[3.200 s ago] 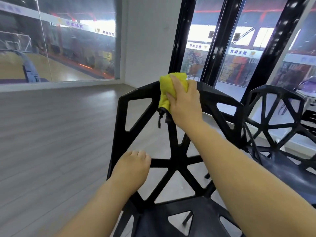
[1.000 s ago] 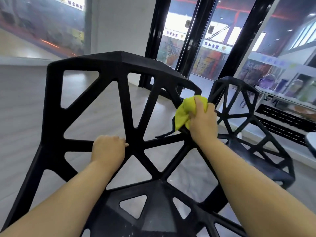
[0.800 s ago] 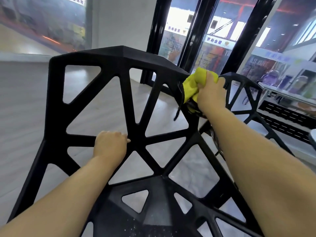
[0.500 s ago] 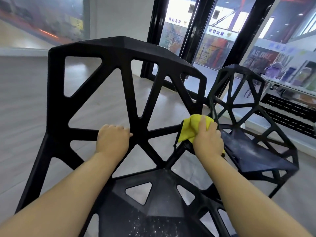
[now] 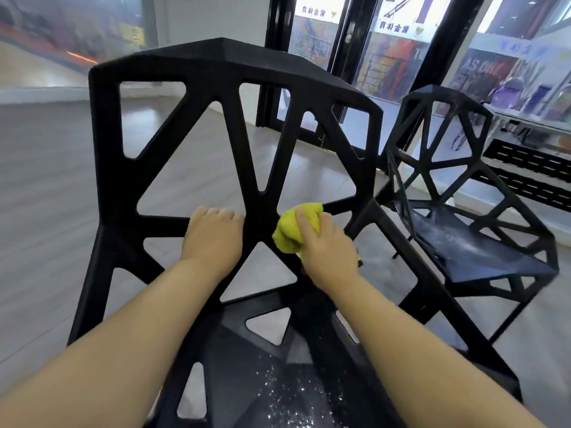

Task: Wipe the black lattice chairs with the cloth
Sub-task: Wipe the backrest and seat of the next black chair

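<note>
- Two risks stand out: the near lattice chair (image 5: 222, 61) could tip or skid on the smooth floor (image 5: 46, 180) if the rubbing pushes hard against its backrest, and the cloth's loose folds could snag in a triangular opening.
- Left hand (image 5: 213, 234) guards against the first (its fingers are curled over the horizontal bar left of the backrest's central joint, gripping it). If that grip slackened, the chair would likely shift.
- Right hand (image 5: 329, 253) bunches the yellow cloth (image 5: 295, 231) and presses it to the strut just right of that joint, fingers curled round the wad.
- Pale specks (image 5: 287, 393) litter the seat toward its front edge. Wiping the struts above may drop more grit there, so the seat looks best left for last (a judgement only).
- Near chair: matte black, with angular struts and triangular gaps; the backrest looks fairly clean, the seat dusty.
- Second lattice chair (image 5: 469, 257) stands just beside it at the right, its seat smeared grey and seemingly not yet wiped.
</note>
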